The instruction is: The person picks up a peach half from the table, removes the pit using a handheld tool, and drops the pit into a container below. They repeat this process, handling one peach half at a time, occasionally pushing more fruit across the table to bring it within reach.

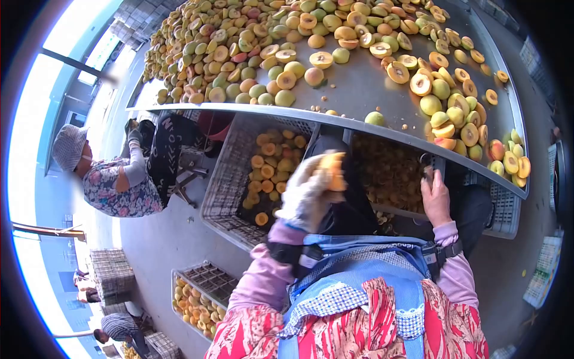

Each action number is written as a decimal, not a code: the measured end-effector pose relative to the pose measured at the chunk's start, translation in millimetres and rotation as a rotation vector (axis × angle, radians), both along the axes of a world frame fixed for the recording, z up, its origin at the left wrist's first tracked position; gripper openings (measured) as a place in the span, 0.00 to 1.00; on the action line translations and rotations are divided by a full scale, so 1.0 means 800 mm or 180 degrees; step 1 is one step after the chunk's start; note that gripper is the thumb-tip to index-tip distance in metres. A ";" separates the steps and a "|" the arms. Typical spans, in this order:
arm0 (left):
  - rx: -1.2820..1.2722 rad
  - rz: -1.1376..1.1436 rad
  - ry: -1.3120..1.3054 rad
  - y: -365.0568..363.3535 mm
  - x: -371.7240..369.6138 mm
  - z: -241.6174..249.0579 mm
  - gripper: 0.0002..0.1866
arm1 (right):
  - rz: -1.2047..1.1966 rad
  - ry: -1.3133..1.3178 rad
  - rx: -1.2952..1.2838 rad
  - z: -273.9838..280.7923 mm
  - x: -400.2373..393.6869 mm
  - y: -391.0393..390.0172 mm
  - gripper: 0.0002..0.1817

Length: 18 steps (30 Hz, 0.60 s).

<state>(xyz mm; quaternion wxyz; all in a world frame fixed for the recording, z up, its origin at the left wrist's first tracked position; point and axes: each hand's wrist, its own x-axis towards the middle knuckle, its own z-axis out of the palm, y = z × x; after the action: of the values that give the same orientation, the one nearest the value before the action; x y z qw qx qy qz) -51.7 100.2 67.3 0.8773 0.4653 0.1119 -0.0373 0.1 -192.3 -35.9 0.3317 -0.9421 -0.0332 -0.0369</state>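
My left hand point(306, 194), in a pale work glove, is closed around an orange halved fruit point(332, 171) above the right side of a grey crate point(224, 173) of orange fruit halves. My bare right hand point(435, 197) grips a small tool with a metal ring point(425, 159) at its end, over the right part of a container of pits and scraps point(388, 170) below the table edge. Beyond both hands, halved and whole fruits point(227, 51) cover much of the metal table point(371, 90).
A seated co-worker point(122, 179) in a floral top is at the left, beside a stool. A second crate point(200, 299) of fruit stands on the floor at lower left. Another person point(119, 326) is farther back near stacked crates point(112, 272). The table's raised rim point(287, 112) crosses in front of me.
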 end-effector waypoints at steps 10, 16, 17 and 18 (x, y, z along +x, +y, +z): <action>0.3847 -0.0200 -0.0305 0.004 0.110 0.030 0.12 | 0.0359 0.0598 0.0647 0.015 -0.028 0.027 0.15; 0.5557 -0.0526 -0.0559 -0.155 0.311 0.016 0.26 | 0.0026 0.0817 0.1187 0.014 -0.022 -0.002 0.12; 0.5551 -0.0443 -0.0488 -0.163 0.342 0.008 0.26 | 0.0013 0.0796 0.1207 0.015 -0.021 -0.006 0.12; 0.5503 -0.0616 -0.0173 -0.170 0.368 -0.003 0.27 | 0.0022 0.0769 0.1226 0.014 -0.022 -0.010 0.11</action>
<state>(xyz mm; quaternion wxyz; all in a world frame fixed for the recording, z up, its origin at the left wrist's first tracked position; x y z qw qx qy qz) 243.1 -35.7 65.0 0.2117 0.9765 0.0399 -0.0026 -17.6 -200.2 -24.6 0.5071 -0.8588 0.0112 0.0717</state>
